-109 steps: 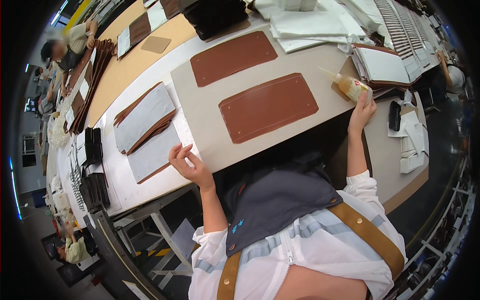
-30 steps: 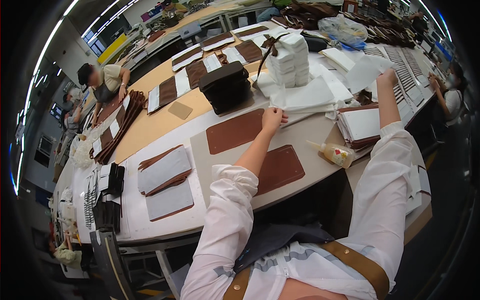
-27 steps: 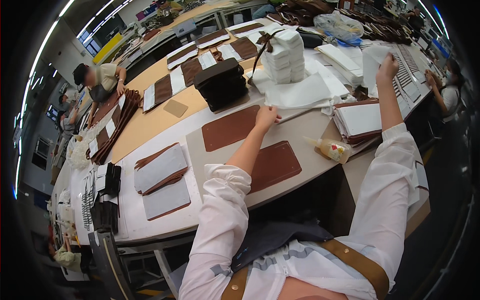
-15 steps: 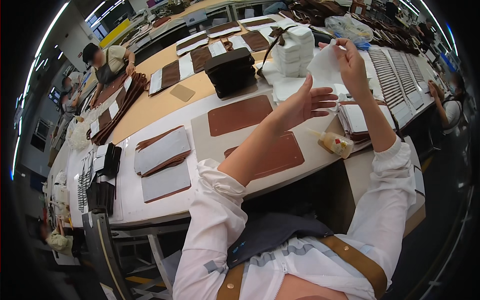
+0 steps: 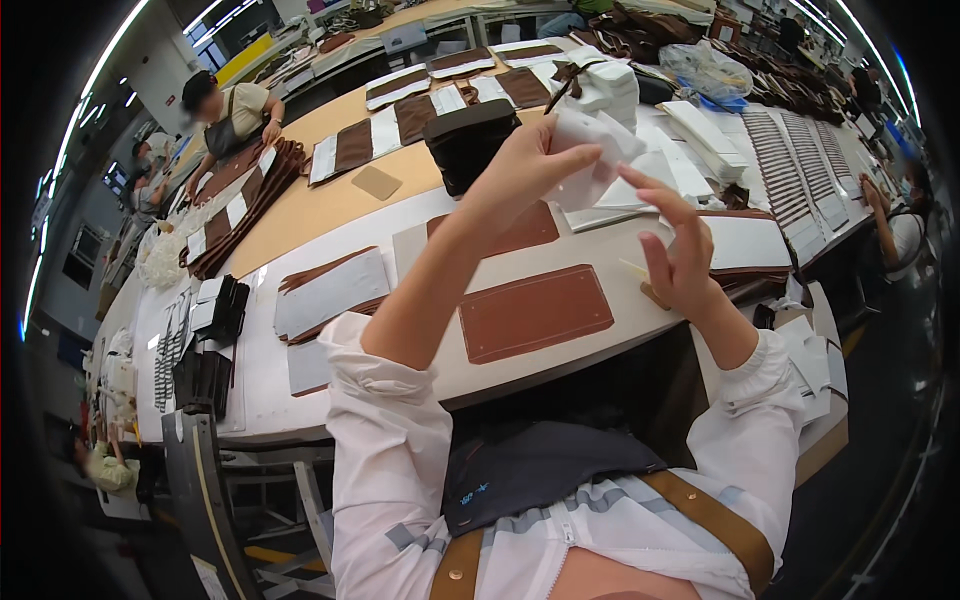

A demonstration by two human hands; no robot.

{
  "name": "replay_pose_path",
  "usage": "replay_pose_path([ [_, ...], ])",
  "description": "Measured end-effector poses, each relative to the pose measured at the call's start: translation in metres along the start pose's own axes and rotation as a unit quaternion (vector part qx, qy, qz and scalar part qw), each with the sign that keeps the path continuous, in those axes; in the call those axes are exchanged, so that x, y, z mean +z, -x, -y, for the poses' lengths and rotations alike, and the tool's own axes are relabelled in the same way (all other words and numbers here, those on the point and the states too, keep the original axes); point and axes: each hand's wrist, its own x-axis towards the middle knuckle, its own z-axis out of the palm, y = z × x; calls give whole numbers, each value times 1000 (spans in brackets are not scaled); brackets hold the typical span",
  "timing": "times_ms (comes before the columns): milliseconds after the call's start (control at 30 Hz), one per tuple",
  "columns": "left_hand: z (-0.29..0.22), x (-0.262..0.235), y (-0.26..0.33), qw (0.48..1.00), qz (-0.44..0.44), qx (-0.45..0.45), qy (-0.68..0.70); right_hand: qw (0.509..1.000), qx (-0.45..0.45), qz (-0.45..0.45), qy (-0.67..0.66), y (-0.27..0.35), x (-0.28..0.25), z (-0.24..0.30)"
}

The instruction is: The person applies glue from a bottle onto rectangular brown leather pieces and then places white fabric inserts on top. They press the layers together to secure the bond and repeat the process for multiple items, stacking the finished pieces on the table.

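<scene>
My left hand [image 5: 520, 165] is raised above the table and pinches a crumpled white cloth or sheet [image 5: 595, 155] at its left edge. My right hand [image 5: 680, 255] is up beside it, fingers spread, its fingertips at the lower right of the white sheet. Below my arms, a brown rounded leather panel [image 5: 535, 312] lies on the grey mat [image 5: 640, 315]. A second brown panel [image 5: 515, 230] lies farther back, partly hidden by my left forearm. A small yellowish bottle [image 5: 652, 293] lies on the mat, mostly hidden behind my right wrist.
A black box-shaped bag [image 5: 470, 140] stands behind the mat. Stacks of white sheets [image 5: 750, 245] and brown-and-white pieces [image 5: 330, 290] cover the table. Black parts [image 5: 205, 345] sit at the left edge. Other people [image 5: 235, 105] work at the far tan table; another person [image 5: 905, 225] at right.
Both hands have come up off the table with the white sheet and drawn closer together toward me. The left hand, open half a second ago, now pinches the sheet.
</scene>
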Motion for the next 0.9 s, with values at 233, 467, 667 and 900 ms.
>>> replay_pose_path([
  [233, -59, -7, 33, 840, 65, 105, -529, 924, 227, 111, -285, -20, 33, -22],
  [467, -86, -43, 61, 822, 30, 189, -536, 849, 317, 261, -333, 8, 63, -28],
  [667, -80, -84, 97, 890, -87, 73, -442, 807, 420, 198, -365, 48, 62, -38],
  [900, 67, -109, 143, 957, -197, -104, -188, 744, 518, -64, -418, 81, 86, -32],
])
